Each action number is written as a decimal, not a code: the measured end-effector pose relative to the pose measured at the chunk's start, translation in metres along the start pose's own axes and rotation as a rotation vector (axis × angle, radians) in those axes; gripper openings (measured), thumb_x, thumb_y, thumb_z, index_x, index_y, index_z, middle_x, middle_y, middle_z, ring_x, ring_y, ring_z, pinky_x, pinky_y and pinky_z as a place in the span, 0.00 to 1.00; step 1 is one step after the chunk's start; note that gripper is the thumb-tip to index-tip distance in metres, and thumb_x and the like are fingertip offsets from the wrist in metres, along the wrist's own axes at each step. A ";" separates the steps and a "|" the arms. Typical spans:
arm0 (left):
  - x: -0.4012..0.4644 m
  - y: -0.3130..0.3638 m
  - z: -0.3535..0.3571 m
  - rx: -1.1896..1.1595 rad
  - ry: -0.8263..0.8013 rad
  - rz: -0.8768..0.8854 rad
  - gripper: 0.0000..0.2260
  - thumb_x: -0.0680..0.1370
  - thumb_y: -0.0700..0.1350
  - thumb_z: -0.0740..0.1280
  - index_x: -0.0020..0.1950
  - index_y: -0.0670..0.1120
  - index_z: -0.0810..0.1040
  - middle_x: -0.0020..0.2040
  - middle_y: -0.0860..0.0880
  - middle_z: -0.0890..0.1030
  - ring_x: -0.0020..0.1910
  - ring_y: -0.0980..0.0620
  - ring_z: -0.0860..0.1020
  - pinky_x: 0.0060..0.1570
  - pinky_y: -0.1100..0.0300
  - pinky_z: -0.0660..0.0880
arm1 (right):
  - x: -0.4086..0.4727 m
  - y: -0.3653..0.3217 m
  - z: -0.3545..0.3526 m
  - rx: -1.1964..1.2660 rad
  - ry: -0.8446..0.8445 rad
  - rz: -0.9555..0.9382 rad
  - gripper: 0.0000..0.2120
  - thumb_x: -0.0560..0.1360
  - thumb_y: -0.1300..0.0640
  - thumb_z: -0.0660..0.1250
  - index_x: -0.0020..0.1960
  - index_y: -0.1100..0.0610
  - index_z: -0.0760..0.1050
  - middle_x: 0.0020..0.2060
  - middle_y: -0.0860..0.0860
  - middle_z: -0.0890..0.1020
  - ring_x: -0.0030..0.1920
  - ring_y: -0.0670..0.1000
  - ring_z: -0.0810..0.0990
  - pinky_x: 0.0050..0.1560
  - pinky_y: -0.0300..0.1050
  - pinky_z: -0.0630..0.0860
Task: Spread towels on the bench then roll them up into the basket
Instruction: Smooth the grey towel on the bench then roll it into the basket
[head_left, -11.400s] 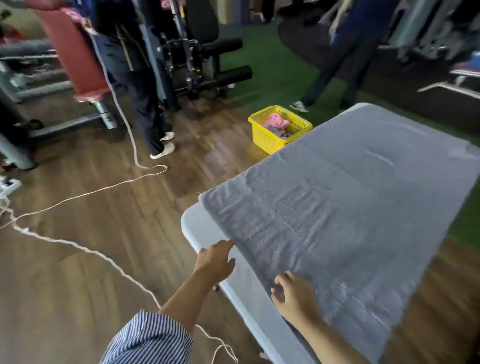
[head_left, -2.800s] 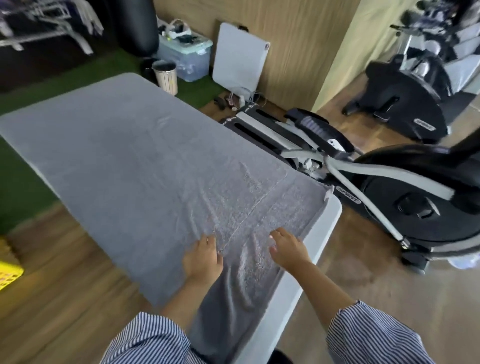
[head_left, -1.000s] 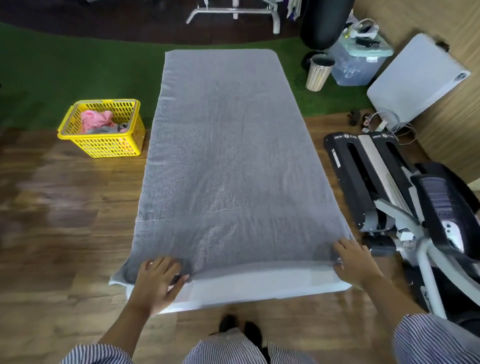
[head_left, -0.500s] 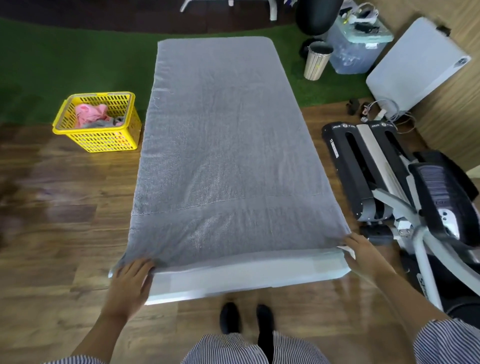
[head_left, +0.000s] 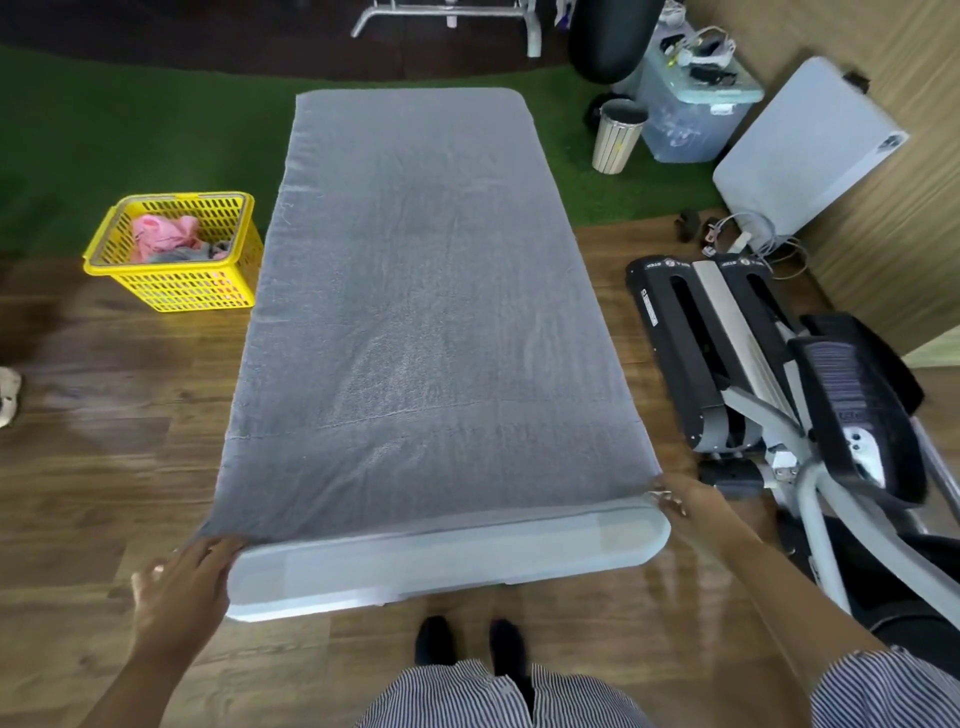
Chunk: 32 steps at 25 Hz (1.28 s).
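A grey towel (head_left: 426, 322) lies flat along the whole white bench (head_left: 447, 561), with only the bench's near end bare. My left hand (head_left: 179, 587) is at the towel's near-left corner, which is drawn out to a point under my thumb and forefinger. My right hand (head_left: 693, 509) pinches the near-right corner with its fingertips. The towel is stretched taut between the two corners. On the floor left of the bench stands a yellow basket (head_left: 171, 291) holding pink and grey cloth.
An elliptical trainer (head_left: 789, 395) stands close to the bench's right side. Beyond the far right are a slatted bin (head_left: 618, 137), a plastic storage box (head_left: 691, 104) and a white panel (head_left: 810, 150) leaning on the wall. My feet are at the bench's near end.
My hands went from smoothing the towel's near part to its two near corners. Over the last second both slid outward and the near edge was pulled straight.
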<state>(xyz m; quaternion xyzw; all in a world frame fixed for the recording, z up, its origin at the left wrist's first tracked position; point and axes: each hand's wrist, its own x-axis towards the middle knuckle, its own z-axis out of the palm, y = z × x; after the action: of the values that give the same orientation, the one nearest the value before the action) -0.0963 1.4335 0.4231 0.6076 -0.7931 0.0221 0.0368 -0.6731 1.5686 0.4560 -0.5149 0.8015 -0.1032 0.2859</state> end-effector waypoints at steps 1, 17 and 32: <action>0.002 -0.001 0.000 0.008 -0.003 -0.006 0.16 0.71 0.45 0.56 0.50 0.51 0.81 0.47 0.49 0.82 0.42 0.43 0.82 0.44 0.38 0.69 | 0.002 -0.003 -0.001 0.020 -0.007 0.040 0.06 0.76 0.58 0.65 0.53 0.55 0.75 0.46 0.53 0.81 0.48 0.55 0.79 0.47 0.45 0.74; -0.002 0.005 0.009 -0.065 0.231 0.011 0.17 0.75 0.51 0.58 0.48 0.44 0.83 0.50 0.44 0.83 0.46 0.40 0.81 0.49 0.43 0.71 | -0.003 -0.002 0.014 -0.028 0.171 -0.081 0.14 0.71 0.65 0.69 0.56 0.56 0.78 0.49 0.42 0.74 0.40 0.49 0.77 0.42 0.37 0.69; 0.007 -0.005 -0.011 0.146 0.123 0.027 0.16 0.69 0.38 0.56 0.45 0.48 0.82 0.38 0.49 0.82 0.38 0.44 0.81 0.49 0.43 0.65 | 0.003 0.001 0.004 -0.079 -0.012 0.043 0.08 0.77 0.64 0.59 0.50 0.61 0.76 0.46 0.56 0.79 0.44 0.54 0.76 0.45 0.46 0.71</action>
<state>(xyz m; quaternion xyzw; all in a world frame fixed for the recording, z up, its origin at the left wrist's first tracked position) -0.0928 1.4266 0.4343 0.5956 -0.7936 0.1176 0.0408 -0.6723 1.5670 0.4511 -0.5089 0.8142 -0.0621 0.2724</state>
